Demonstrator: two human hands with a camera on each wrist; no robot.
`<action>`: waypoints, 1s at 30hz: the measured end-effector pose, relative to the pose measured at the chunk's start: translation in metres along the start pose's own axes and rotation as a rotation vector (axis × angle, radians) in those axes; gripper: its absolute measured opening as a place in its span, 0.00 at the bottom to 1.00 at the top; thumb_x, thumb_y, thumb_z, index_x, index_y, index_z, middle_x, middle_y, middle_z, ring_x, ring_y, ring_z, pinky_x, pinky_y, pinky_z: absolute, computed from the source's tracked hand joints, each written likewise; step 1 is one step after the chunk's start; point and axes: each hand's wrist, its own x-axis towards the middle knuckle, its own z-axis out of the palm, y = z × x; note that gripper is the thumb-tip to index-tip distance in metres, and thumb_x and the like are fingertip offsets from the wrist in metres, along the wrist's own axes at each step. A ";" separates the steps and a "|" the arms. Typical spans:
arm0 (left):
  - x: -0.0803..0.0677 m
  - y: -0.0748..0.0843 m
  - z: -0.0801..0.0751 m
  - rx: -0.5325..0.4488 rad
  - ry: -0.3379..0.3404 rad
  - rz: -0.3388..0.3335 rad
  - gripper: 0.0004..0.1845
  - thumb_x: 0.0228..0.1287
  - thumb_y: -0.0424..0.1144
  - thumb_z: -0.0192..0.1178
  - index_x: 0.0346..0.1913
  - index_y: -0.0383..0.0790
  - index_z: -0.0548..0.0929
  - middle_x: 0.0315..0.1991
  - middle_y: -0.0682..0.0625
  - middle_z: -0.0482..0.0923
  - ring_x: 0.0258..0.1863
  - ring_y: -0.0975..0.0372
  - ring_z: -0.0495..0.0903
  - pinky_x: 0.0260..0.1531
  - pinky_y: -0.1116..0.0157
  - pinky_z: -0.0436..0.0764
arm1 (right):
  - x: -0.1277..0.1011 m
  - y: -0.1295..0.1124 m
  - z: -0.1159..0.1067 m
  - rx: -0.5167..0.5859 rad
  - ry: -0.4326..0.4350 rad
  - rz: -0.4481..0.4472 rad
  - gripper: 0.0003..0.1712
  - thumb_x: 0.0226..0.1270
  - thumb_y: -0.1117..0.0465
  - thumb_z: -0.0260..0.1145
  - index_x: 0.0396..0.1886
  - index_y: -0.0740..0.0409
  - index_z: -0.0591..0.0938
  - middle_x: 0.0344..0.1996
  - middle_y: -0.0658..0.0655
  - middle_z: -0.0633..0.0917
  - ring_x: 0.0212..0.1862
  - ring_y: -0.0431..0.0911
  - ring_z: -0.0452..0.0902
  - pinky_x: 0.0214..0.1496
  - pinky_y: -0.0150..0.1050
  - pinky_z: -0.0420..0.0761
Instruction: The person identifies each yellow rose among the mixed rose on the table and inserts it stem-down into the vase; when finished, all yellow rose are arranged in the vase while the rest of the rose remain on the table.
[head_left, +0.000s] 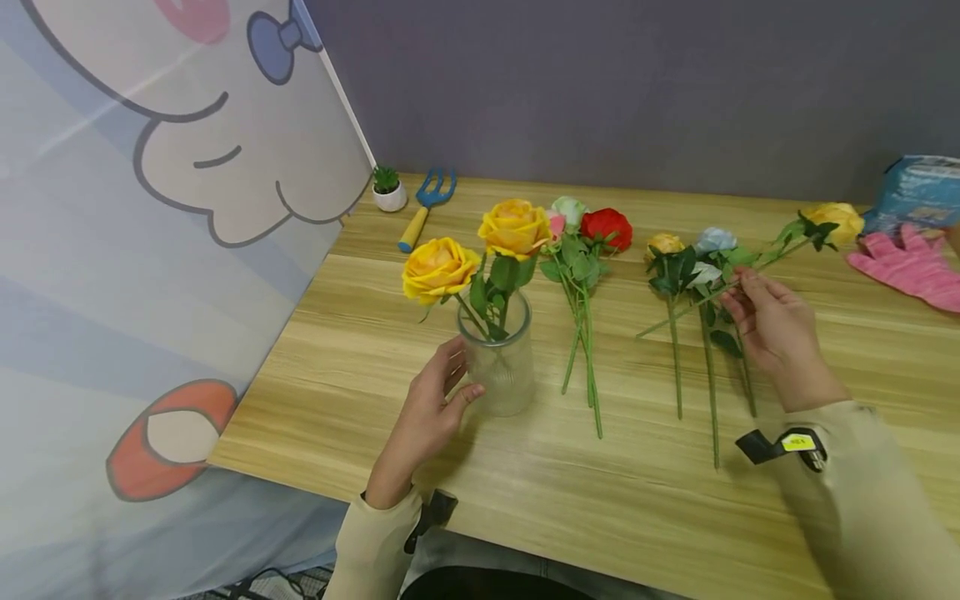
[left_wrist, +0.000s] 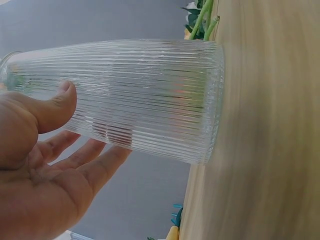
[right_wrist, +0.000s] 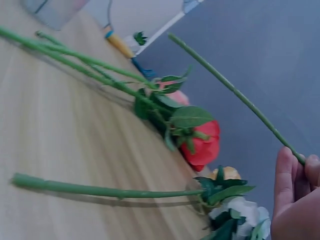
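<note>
A ribbed clear glass vase [head_left: 502,383] stands upright on the table, with two yellow-orange roses [head_left: 441,271] in it. My left hand [head_left: 429,404] holds the vase's left side, thumb in front and fingers behind; some fingers [left_wrist: 107,167] show at the glass in the left wrist view. My right hand [head_left: 783,337] pinches a yellow rose [head_left: 838,223] by its green stem [right_wrist: 235,95], bloom to the right and cut end pointing left. Beneath that stem lie a small yellow flower [head_left: 666,244], a pale blue flower [head_left: 716,240] and a white flower [head_left: 703,273].
Between the vase and those flowers lies a bunch with a red rose [head_left: 607,228], a pink bloom and a pale green bloom [head_left: 570,212]. At the back left are a potted succulent [head_left: 388,190] and a hand fork [head_left: 423,208]. A pink glove [head_left: 907,265] and blue packet [head_left: 918,196] sit far right.
</note>
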 end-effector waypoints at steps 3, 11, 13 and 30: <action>0.000 0.000 0.000 0.003 0.000 0.001 0.32 0.67 0.21 0.63 0.72 0.22 0.64 0.71 0.27 0.67 0.70 0.36 0.71 0.69 0.47 0.74 | 0.000 -0.007 -0.001 0.076 0.045 -0.036 0.16 0.79 0.72 0.54 0.40 0.74 0.87 0.31 0.64 0.85 0.31 0.50 0.85 0.37 0.37 0.92; -0.001 0.001 0.000 -0.008 -0.002 -0.006 0.33 0.67 0.21 0.63 0.72 0.22 0.63 0.71 0.26 0.66 0.70 0.36 0.70 0.69 0.46 0.74 | -0.002 -0.011 -0.001 0.144 0.065 -0.061 0.15 0.80 0.71 0.53 0.42 0.75 0.85 0.34 0.65 0.84 0.34 0.53 0.87 0.41 0.41 0.92; -0.001 0.001 0.000 -0.008 0.001 -0.007 0.33 0.67 0.20 0.63 0.72 0.22 0.63 0.71 0.26 0.66 0.70 0.36 0.70 0.69 0.47 0.74 | -0.002 -0.011 -0.001 0.151 0.058 -0.066 0.14 0.79 0.71 0.54 0.44 0.74 0.85 0.34 0.65 0.84 0.35 0.54 0.88 0.42 0.42 0.92; -0.002 0.005 0.001 -0.010 -0.004 -0.048 0.34 0.68 0.20 0.63 0.74 0.24 0.62 0.73 0.29 0.65 0.72 0.38 0.69 0.71 0.50 0.73 | -0.007 -0.011 -0.001 0.174 -0.002 -0.101 0.11 0.80 0.71 0.51 0.52 0.71 0.78 0.39 0.65 0.83 0.41 0.57 0.88 0.47 0.44 0.91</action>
